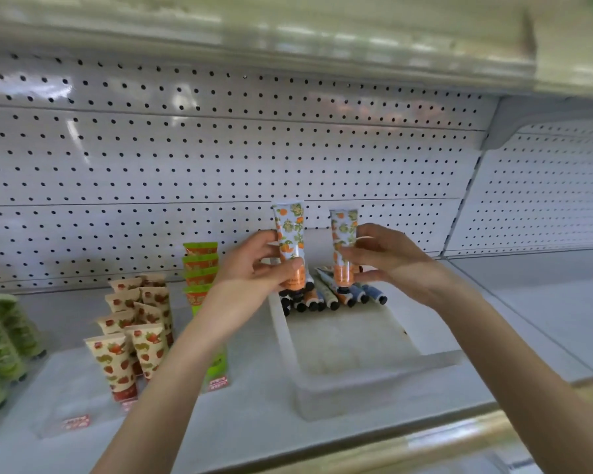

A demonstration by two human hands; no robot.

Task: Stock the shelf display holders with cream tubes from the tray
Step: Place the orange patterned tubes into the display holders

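Note:
My left hand (254, 265) grips an orange-patterned cream tube (290, 234) upright, cap down, above the far end of the tray. My right hand (384, 260) pinches a second orange-patterned tube (343, 241) the same way, just to the right. Below them a white plastic tray (356, 371) lies on the shelf, with several tubes (332, 295) with black caps lying at its far end. Left of the tray stand clear display holders: one with green-orange tubes (201, 268), one with strawberry tubes (134, 330).
More green tubes (0, 340) stand at the far left. A white pegboard wall (220, 159) backs the shelf, and an upper shelf (288, 39) overhangs. Red price tags (76, 422) mark the holder fronts. A brass-coloured rail (425, 446) runs along the shelf's front edge.

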